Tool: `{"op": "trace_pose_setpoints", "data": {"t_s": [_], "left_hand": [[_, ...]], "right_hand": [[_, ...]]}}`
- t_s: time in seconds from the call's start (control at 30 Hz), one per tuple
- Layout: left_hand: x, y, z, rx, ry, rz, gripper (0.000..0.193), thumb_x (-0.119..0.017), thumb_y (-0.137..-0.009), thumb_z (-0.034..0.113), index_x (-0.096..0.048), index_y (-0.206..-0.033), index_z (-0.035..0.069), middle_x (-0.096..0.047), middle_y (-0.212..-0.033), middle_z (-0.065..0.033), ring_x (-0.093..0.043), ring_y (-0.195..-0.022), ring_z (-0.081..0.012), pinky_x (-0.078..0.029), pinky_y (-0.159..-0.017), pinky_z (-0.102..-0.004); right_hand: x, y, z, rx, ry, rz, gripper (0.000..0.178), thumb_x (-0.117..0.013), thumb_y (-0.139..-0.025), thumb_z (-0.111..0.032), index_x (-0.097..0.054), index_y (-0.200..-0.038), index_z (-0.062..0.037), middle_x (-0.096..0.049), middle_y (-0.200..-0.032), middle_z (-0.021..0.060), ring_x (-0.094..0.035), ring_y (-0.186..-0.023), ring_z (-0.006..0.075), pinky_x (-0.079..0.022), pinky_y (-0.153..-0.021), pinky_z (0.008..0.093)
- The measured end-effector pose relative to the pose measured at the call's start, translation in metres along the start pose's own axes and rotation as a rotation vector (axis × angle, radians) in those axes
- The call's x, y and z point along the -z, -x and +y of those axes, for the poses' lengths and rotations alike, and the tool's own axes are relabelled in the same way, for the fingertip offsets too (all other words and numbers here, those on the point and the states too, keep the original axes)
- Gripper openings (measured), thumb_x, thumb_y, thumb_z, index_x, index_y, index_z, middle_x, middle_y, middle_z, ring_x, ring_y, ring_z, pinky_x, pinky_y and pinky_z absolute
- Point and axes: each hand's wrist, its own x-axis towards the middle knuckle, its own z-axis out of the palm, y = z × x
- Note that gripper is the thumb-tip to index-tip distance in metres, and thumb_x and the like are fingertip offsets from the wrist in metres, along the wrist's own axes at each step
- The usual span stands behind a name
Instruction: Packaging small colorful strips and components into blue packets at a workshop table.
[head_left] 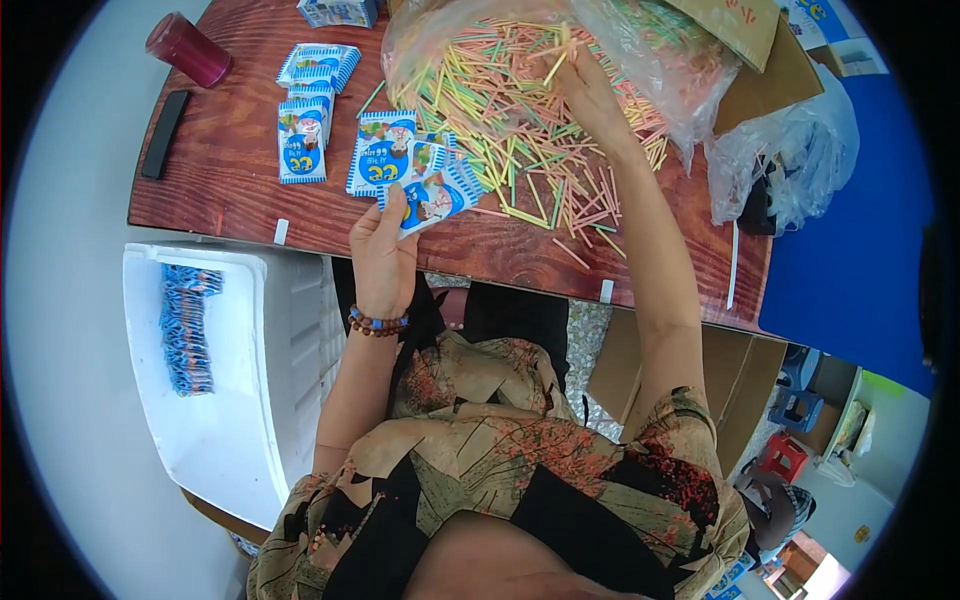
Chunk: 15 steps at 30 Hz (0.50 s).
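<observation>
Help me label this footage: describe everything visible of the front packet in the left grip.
The front packet is small and flat, white and blue, with a colourful cartoon print and a blue-striped right end; it looks like glossy plastic film. It slants, printed face up, right end farther away. The left grip holds its left part, thumb on top. It overlaps other packets behind, beside loose coloured sticks. Whether it is sealed, I cannot tell.

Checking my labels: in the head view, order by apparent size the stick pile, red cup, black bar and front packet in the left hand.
1. Stick pile
2. Red cup and front packet in the left hand: too alike to rank
3. Black bar
</observation>
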Motion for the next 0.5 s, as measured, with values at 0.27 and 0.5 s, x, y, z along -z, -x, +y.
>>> {"op": "trace_pose_setpoints", "data": {"t_s": [0.27,0.5], "left_hand": [[-0.012,-0.015,-0.009,0.047,0.127,-0.093,0.021,-0.056,-0.096,0.022,-0.065,-0.096,0.002,-0.068,-0.097,-0.0060,-0.064,-0.085,-0.0139,-0.051,-0.075,-0.0306],[-0.020,-0.021,-0.014,0.088,0.159,-0.118,0.019,-0.056,-0.096,0.021,-0.065,-0.095,0.004,-0.067,-0.096,-0.0063,-0.062,-0.081,-0.0133,-0.050,-0.072,-0.0285]], "right_hand": [[-0.014,0.016,-0.008,-0.349,-1.149,0.010,0.017,-0.045,-0.093,-0.003,-0.051,-0.103,0.0094,-0.062,-0.089,0.0171,-0.064,-0.083,0.0291,-0.052,-0.092,0.0467],[-0.027,0.023,-0.011,-0.422,-1.549,0.038,0.035,-0.042,-0.085,0.004,-0.041,-0.118,0.0160,-0.053,-0.116,0.0256,-0.052,-0.116,0.0413,-0.041,-0.104,0.0557]]}}
